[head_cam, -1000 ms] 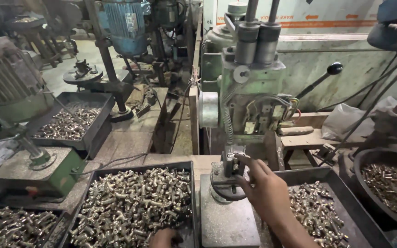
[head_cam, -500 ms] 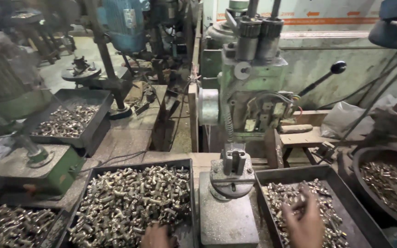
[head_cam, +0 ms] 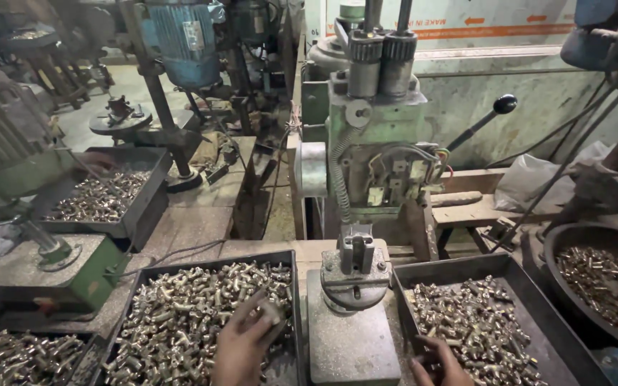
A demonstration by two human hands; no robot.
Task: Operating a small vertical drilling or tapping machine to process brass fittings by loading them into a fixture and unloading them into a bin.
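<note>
Brass fittings (head_cam: pixel 202 314), short shiny tubes, heap the left tray (head_cam: pixel 137 286). Left hand (head_cam: pixel 241 343) is up now, pinching one fitting (head_cam: pixel 272 312). Right hand (head_cam: pixel 438 361), fingers curled, has sunk lower into the right tray (head_cam: pixel 523 286) beside the steel fixture (head_cam: pixel 355 275).

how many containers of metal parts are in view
5. One tray under the left hand, one tray at the right hand, a round pan far right, a tray behind on the left, another at bottom left. More may lie outside the picture.
</note>
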